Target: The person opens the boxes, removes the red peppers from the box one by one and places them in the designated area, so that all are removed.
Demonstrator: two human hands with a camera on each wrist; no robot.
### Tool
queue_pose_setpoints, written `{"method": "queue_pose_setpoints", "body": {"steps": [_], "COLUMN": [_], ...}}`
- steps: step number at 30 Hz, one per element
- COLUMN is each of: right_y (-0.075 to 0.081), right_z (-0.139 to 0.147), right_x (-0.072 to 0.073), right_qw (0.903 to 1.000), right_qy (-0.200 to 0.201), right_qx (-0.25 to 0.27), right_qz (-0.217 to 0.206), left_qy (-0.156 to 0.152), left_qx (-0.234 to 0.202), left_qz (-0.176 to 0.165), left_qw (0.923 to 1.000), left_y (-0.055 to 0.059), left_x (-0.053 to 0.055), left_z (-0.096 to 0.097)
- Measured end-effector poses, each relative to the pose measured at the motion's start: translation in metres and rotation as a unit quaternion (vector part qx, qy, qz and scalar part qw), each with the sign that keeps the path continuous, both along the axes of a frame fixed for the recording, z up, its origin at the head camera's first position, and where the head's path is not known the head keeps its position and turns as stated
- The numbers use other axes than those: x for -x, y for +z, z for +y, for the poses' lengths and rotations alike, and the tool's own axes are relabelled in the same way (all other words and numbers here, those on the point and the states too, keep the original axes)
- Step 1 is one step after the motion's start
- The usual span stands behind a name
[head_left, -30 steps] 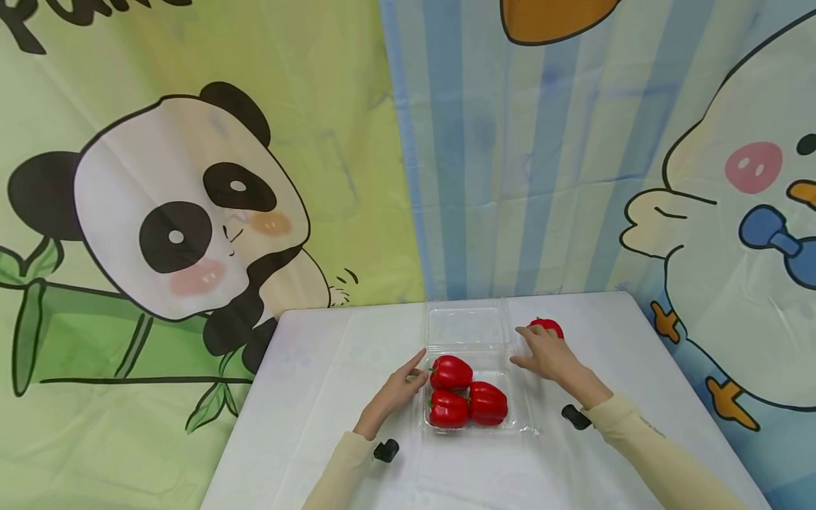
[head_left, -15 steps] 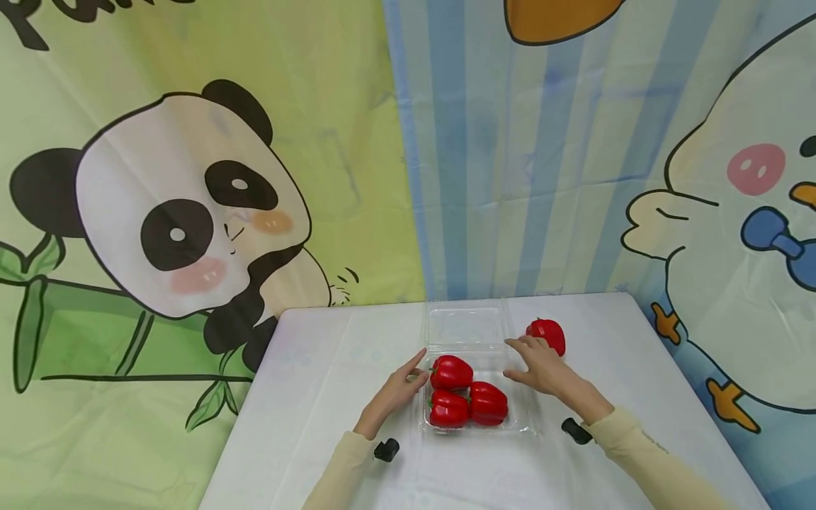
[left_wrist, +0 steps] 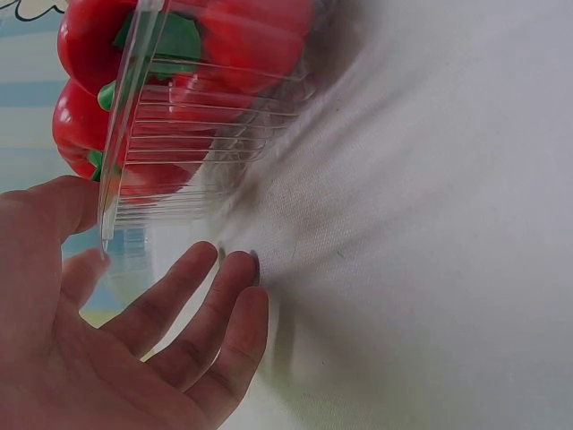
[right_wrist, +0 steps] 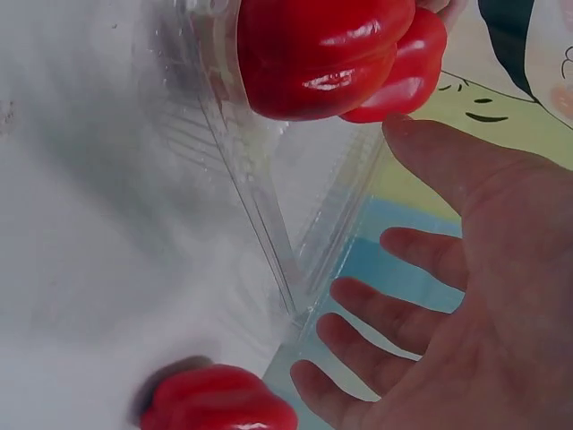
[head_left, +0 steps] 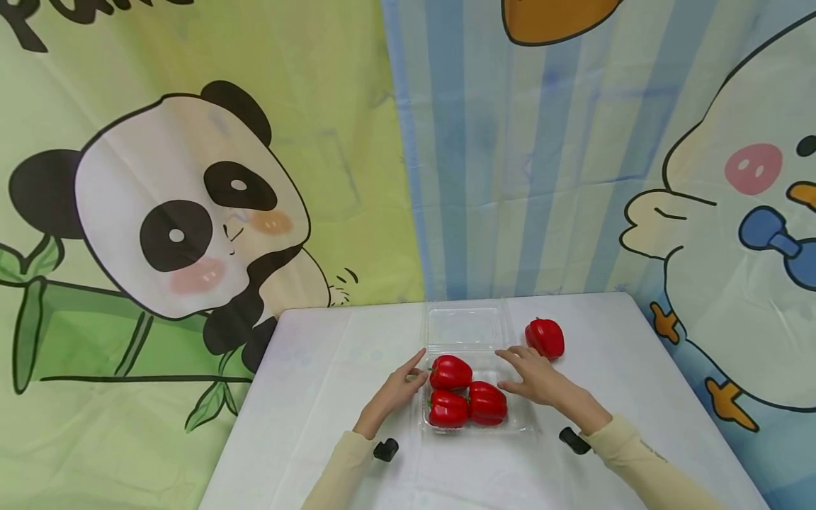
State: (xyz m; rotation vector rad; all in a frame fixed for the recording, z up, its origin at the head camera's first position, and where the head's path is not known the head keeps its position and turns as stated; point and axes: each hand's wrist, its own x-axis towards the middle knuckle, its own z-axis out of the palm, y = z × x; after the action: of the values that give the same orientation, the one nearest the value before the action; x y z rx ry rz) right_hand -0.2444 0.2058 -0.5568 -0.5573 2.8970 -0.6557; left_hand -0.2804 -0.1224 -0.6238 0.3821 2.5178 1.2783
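Observation:
Three red bell peppers point(head_left: 450, 372) with green stems sit in a clear plastic clamshell box point(head_left: 519, 414), grouped toward its left and front. Its lid point(head_left: 465, 326) lies folded back behind it. At the box's left rim is my left hand point(head_left: 397, 389), thumb and index finger at the edge, the other fingers loosely spread point(left_wrist: 192, 331). My right hand point(head_left: 540, 379) hovers over the box's right side, holding nothing, with fingers apart point(right_wrist: 466, 296). Beyond it, outside the box, a fourth red bell pepper point(head_left: 545, 338) lies on the table.
A white-covered table point(head_left: 319, 397) bears everything. Hanging cloths with a panda print point(head_left: 185, 212) and a white bird print point(head_left: 733, 283) stand behind and beside it. Small black wrist devices point(head_left: 385, 450) sit under both forearms.
My right hand has drawn back from the fourth bell pepper, moving left and nearer to the box's right side. That pepper now shows fully. The left hand has stayed in place.

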Motion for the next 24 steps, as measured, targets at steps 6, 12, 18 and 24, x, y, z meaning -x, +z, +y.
{"method": "queue_pose_setpoints", "body": {"steps": [6,12,18,24], "right_y": [-0.001,-0.003,-0.004,-0.004], "right_z": [-0.004,-0.008,-0.011,-0.016], "right_x": [-0.004,-0.007,-0.009,-0.011], "right_qw": [0.9997,0.9976,0.9968,0.9955], "right_qy": [0.017,0.040,0.060,0.075], "right_qx": [0.001,0.017,0.009,0.007], "right_qz": [-0.016,-0.054,-0.051,-0.057], "left_qy": [-0.001,0.000,0.001,0.000], "left_qx": [0.002,-0.001,0.000,0.001], "left_qz": [0.001,0.000,-0.002,-0.001], "left_qw": [1.0000,1.0000,1.0000,1.0000], "left_y": [0.000,0.000,0.001,0.001], "left_x": [0.000,0.001,0.001,0.000], "left_z": [0.000,0.001,0.001,0.001]}}
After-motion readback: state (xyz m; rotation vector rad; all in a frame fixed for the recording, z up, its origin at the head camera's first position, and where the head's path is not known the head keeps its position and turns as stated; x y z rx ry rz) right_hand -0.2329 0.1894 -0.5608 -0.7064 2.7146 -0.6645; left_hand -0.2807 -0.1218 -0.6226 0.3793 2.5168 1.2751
